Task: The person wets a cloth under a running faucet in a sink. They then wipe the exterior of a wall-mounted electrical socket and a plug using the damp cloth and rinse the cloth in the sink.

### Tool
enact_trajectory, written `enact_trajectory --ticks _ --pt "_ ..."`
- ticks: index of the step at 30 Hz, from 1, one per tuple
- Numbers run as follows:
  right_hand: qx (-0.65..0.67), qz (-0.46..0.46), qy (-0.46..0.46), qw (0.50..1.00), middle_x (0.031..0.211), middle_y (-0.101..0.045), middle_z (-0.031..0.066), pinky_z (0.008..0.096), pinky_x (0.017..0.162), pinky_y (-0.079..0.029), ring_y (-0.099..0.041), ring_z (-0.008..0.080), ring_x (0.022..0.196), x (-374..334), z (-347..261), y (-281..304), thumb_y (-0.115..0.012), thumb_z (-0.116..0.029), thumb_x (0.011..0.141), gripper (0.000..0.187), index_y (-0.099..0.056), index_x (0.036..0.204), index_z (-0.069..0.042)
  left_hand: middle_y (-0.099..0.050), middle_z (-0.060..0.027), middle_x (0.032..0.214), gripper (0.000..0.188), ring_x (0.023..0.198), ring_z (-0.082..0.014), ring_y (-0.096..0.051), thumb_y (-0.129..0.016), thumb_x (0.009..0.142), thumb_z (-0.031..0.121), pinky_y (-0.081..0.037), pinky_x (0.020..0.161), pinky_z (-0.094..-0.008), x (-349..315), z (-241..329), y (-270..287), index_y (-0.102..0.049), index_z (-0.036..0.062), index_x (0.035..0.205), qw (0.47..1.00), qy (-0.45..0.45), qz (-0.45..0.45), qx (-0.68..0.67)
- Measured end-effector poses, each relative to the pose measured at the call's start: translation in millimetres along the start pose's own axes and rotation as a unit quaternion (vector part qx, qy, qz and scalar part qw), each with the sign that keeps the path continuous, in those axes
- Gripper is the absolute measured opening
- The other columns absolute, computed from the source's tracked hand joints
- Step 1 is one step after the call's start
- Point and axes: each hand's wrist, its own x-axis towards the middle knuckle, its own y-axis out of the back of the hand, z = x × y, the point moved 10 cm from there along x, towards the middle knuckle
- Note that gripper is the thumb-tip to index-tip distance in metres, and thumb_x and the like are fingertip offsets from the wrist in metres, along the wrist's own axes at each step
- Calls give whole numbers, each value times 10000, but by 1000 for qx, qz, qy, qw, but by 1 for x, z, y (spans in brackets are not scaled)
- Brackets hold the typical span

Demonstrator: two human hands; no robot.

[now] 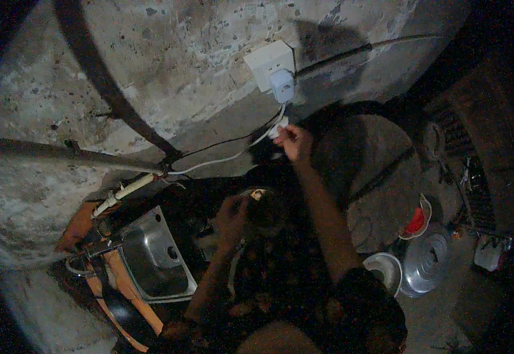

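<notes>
My right hand (295, 143) is raised toward the wall, fingers closed on a small white piece (279, 127) on a white cord. Above it, a pale plug (282, 86) sits in a white wall socket box (267, 60). My left hand (232, 217) is lower, curled beside a dark round pot (268, 215). A small yellowish piece (258, 194) shows at the pot's far edge, next to the left fingertips. Dim light hides what the left fingers hold, if anything.
A steel sink (157, 256) lies at left, with a tap (82, 265) beside it. A large round lid (381, 177) stands at right. Beyond are a cut watermelon (417, 222), a metal lid (425, 262) and a bowl (385, 268). Dark pipes run along the wall.
</notes>
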Motion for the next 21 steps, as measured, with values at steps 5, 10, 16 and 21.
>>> enact_trajectory --ticks 5,10,16,21 --pt "599 -82 -224 765 864 -600 113 310 626 -495 -584 203 807 -7 -35 -99 -598 -44 803 161 -563 949 12 -603 -80 893 180 808 -159 -572 -585 848 178 -452 737 -289 6 0 -3 -605 22 936 996 -90 10 25" --pt "725 -80 -174 662 834 -546 120 319 708 -462 -548 203 812 23 -35 -103 -541 24 813 108 -538 921 27 -608 -80 872 166 779 -145 -571 -588 843 168 -462 699 -282 15 -3 -3 -613 20 912 997 -42 17 66" --pt "770 -75 -245 584 863 -544 109 321 677 -445 -533 200 781 8 -28 -105 -530 27 817 111 -535 928 24 -610 -78 860 177 760 -133 -567 -605 831 178 -459 681 -272 15 -4 -6 -612 21 910 998 -35 20 41" --pt "794 -159 -243 534 936 -571 89 338 767 -471 -549 195 835 27 -32 -123 -525 -25 851 130 -531 978 3 -614 -87 842 182 764 -133 -565 -602 829 168 -455 683 -271 35 -12 -13 -605 4 908 996 -86 8 18"
